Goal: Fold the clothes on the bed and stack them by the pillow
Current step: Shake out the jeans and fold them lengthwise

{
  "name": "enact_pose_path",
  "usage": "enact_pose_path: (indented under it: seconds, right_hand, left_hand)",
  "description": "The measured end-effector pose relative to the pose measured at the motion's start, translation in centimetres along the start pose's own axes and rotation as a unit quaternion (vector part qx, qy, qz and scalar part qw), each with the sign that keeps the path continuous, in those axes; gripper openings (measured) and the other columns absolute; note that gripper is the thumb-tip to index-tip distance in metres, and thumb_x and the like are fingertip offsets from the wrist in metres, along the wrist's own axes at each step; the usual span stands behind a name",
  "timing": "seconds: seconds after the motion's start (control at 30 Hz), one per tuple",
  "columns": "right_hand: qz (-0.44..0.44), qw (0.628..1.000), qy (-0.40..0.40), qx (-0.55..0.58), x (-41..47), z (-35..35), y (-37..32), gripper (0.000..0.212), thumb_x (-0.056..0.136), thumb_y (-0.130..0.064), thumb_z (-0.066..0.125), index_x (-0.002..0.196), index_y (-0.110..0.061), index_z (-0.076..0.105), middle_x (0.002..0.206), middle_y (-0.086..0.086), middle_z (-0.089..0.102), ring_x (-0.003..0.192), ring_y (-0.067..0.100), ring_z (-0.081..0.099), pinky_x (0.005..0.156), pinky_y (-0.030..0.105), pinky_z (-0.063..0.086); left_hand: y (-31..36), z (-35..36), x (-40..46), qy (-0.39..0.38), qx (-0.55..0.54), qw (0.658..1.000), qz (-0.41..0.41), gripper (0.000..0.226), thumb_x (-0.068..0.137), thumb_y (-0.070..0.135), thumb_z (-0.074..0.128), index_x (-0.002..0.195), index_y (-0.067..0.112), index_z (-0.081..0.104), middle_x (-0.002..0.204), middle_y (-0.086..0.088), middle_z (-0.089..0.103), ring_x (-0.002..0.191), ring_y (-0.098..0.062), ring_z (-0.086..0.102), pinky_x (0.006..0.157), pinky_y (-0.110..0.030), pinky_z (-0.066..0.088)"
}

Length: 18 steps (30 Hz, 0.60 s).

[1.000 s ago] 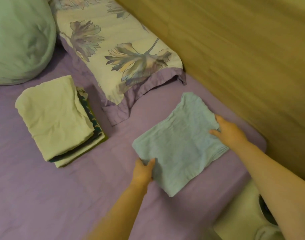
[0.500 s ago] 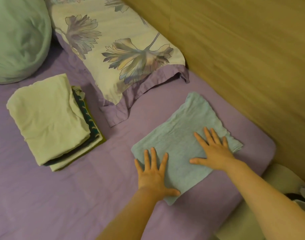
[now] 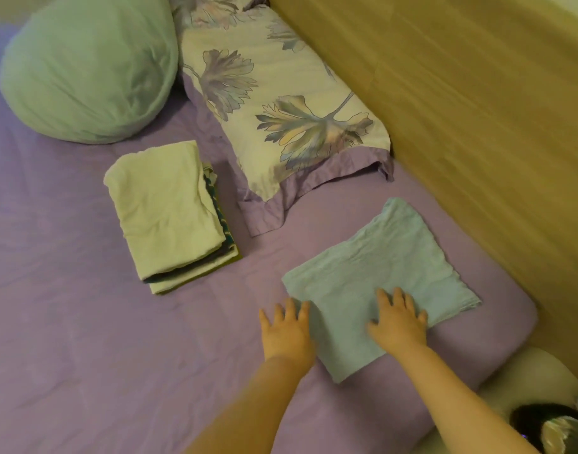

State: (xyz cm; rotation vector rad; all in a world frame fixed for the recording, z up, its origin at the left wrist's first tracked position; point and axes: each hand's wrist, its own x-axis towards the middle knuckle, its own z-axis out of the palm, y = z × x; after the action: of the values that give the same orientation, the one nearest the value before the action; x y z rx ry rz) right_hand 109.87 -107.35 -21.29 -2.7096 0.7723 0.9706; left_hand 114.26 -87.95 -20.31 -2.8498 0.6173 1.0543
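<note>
A pale blue folded cloth (image 3: 376,270) lies flat on the purple bed sheet (image 3: 84,339) near the bed's right edge. My left hand (image 3: 286,329) lies flat with fingers spread at the cloth's near left corner, partly on the sheet. My right hand (image 3: 397,317) presses flat on the cloth's near part. A stack of folded clothes (image 3: 169,214), cream on top with a dark patterned piece beneath, sits to the left beside the floral pillow (image 3: 281,103).
A round green cushion (image 3: 91,67) lies at the back left. A wooden wall panel (image 3: 477,109) runs along the bed's right side. Off the bed's near right corner stands a white object (image 3: 527,381) with dark and silvery things by it.
Both hands slid back toward me over the blue cloth, from gripping its edges to lying flat on it. The view shifted, bringing the cushion and stack further into frame.
</note>
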Motion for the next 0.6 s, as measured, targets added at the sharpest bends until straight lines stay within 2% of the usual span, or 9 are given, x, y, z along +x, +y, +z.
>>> enact_pose_path:
  seconds: [0.1, 0.2, 0.4, 0.6]
  right_hand:
    - [-0.074, 0.997, -0.003, 0.024, -3.9, 0.0, -3.6, 0.074, 0.091, -0.048, 0.048, 0.151, -0.029, 0.009, 0.160, 0.004, 0.001, 0.145, 0.023, 0.012, 0.115, 0.048, 0.018]
    - [-0.155, 0.988, 0.014, -0.014, -7.4, -0.4, -7.4, 0.071, 0.093, -0.051, 0.043, 0.152, -0.027, 0.011, 0.160, 0.000, 0.008, 0.145, 0.018, 0.015, 0.116, 0.044, 0.016]
    - [-0.278, 0.958, 0.035, -0.063, -14.8, -1.3, -16.3, 0.066, 0.094, -0.054, 0.038, 0.151, -0.027, 0.017, 0.159, 0.000, 0.016, 0.142, 0.018, 0.024, 0.116, 0.039, 0.017]
    - [-0.383, 0.914, 0.047, -0.124, -25.3, 0.9, -27.0, 0.060, 0.096, -0.050, 0.038, 0.148, -0.025, 0.023, 0.151, -0.002, 0.029, 0.137, 0.017, 0.031, 0.112, 0.036, 0.021]
  left_hand:
    - [-3.4, -1.7, -3.5, 0.000, 0.015, 1.000, -0.012, 0.066, 0.096, 0.043, 0.043, 0.151, 0.022, 0.013, 0.148, -0.007, 0.035, 0.137, -0.031, 0.031, 0.116, -0.058, 0.000]
    - [-7.3, -3.1, -7.3, 0.002, 0.017, 1.000, -0.023, 0.060, 0.097, 0.047, 0.040, 0.148, 0.020, 0.025, 0.137, -0.007, 0.049, 0.130, -0.031, 0.041, 0.117, -0.055, 0.002]
    - [-15.3, -3.7, -17.1, -0.021, -0.040, 0.995, -0.088, 0.057, 0.095, 0.054, 0.039, 0.138, 0.017, 0.042, 0.134, -0.008, 0.049, 0.128, -0.031, 0.042, 0.117, -0.053, 0.012]
    - [-24.4, -0.6, -29.4, 0.026, -0.108, 0.978, -0.177, 0.053, 0.095, 0.057, 0.037, 0.124, 0.016, 0.054, 0.123, -0.009, 0.057, 0.118, -0.030, 0.050, 0.112, -0.049, 0.022]
